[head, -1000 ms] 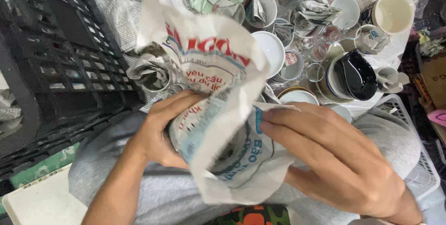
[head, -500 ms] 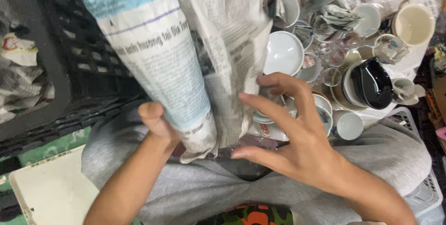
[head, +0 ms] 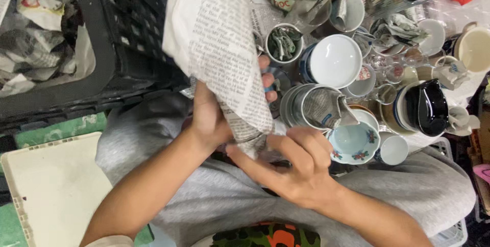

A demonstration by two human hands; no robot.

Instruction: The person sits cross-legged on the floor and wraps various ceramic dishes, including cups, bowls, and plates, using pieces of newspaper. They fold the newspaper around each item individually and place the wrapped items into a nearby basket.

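Head view: left hand point(head: 206, 119) is clenched around a newspaper bundle point(head: 219, 53), thumb side toward the camera, fingertips showing past its right edge near the cups. Right hand point(head: 293, 163) pinches the twisted lower end of the paper point(head: 250, 145) between thumb and fingers, so the bundle is gripped at the middle and at the tail, held over the lap and tilted up and away to the left. Whatever the paper wraps is hidden; can't tell what's inside. Judging by the grip, the twist at the bottom keeps the wrap closed while the left hand carries the weight. Black crate point(head: 102, 48) sits just left of the bundle, with crumpled newspaper wads point(head: 41, 58) at far left, apparently inside it. Ahead of the knees, crockery is packed close together: white bowl point(head: 334, 60) empty, cup point(head: 284, 43) stuffed with crumpled paper, larger cup point(head: 314, 106) with a paper wad poking out, floral bowl point(head: 353, 142) empty and just beside the right hand, small white cup point(head: 394, 150) empty, black glazed piece point(head: 426, 106) resting in a rimmed dish. Paper stuffing looks like padding for breakables. Cream tray point(head: 51, 186) lies lower left, beside the left forearm.
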